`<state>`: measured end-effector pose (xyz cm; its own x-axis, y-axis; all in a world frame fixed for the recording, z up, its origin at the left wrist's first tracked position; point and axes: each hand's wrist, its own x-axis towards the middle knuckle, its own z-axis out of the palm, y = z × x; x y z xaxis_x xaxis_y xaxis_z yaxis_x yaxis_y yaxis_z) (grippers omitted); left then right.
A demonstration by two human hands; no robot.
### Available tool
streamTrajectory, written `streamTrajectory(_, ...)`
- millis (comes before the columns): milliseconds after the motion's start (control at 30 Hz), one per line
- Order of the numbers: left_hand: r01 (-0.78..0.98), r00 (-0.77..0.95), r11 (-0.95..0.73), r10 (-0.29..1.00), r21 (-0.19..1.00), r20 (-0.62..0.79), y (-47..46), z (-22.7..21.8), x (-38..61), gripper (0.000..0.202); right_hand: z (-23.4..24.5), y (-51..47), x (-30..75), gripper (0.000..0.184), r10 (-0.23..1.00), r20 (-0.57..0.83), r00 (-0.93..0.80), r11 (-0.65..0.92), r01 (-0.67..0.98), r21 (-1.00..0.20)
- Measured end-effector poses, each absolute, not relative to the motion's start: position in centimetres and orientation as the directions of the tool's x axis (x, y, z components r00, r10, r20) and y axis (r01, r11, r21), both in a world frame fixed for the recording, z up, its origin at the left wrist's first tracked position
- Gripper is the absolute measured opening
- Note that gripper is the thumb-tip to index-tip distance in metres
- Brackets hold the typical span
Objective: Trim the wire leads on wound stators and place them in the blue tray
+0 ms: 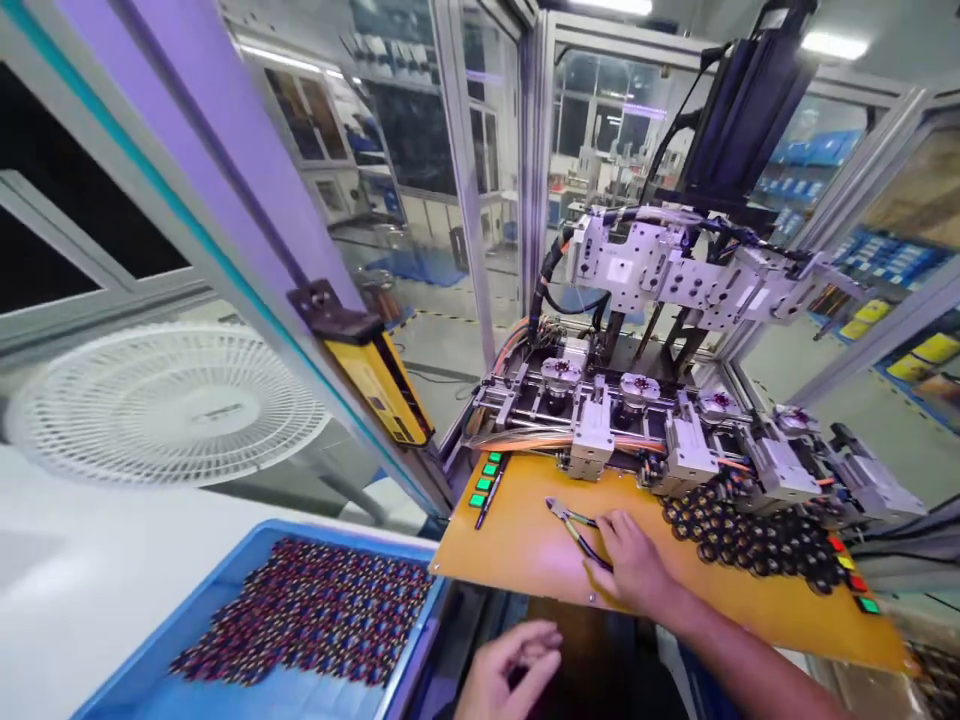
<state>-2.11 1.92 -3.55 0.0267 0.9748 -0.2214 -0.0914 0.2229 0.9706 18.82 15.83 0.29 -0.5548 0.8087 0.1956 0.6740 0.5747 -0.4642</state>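
Note:
My right hand (637,562) is at the handle ends of a pair of diagonal cutters (576,530), thumb on one side and fingers on the other. The cutters lie on the orange-yellow work plate (517,545), with jaws pointing away to the left and handles spread. Low in front of the plate, my left hand (514,672) is in the air, palm turned inward. Its fingers are loosely curled, the thumb stands apart from them, and nothing shows between them. A dark pen (490,496) lies on the plate beside several green buttons (477,500).
A blue tray (247,545) at left holds many small dark red-and-blue wound parts (322,610). Black round parts (757,535) are heaped at the plate's right. Behind stand machine fixtures (592,435) under a metal head (637,265). A yellow sensor bar (379,385) and white fan (172,405) are left.

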Motion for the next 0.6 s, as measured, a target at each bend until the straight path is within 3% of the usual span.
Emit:
streamTrajectory(133,-0.198,-0.015,0.275,0.959,0.941,-0.284,4.2,1.5,-0.7,0.059,4.3,13.5,17.6,0.027,0.800,0.224,-0.557,0.572,0.595,-0.565)
streamTrajectory(300,-0.313,-0.080,0.132,0.983,0.941,-0.165,6.3,5.5,1.6,0.060,8.8,10.4,17.6,0.050,0.709,0.385,-0.590,0.650,0.338,-0.680)
streamTrajectory(367,-0.329,-0.083,0.076,0.991,0.941,-0.109,6.5,6.6,2.1,0.056,10.3,10.2,18.3,0.052,0.722,0.409,-0.558,0.601,0.214,-0.770)
streamTrajectory(433,-0.334,-0.068,0.041,0.995,0.942,-0.068,6.6,7.4,2.3,0.056,11.7,10.6,19.1,0.045,0.784,0.263,-0.562,0.400,0.134,-0.907)
streamTrajectory(500,-0.330,-0.026,0.019,0.999,0.944,-0.029,6.9,8.3,2.4,0.059,12.5,11.3,20.0,0.050,0.767,-0.005,-0.642,0.029,0.042,-0.999)
streamTrajectory(567,-0.325,0.056,0.007,0.998,0.946,0.011,7.3,9.2,2.7,0.060,12.7,12.0,20.7,0.070,0.614,-0.191,-0.766,-0.340,-0.038,-0.940)
streamTrajectory(600,-0.323,0.105,0.001,0.994,0.946,0.035,7.6,9.7,2.8,0.060,12.7,12.2,20.9,0.074,0.544,-0.217,-0.811,-0.443,-0.058,-0.895)
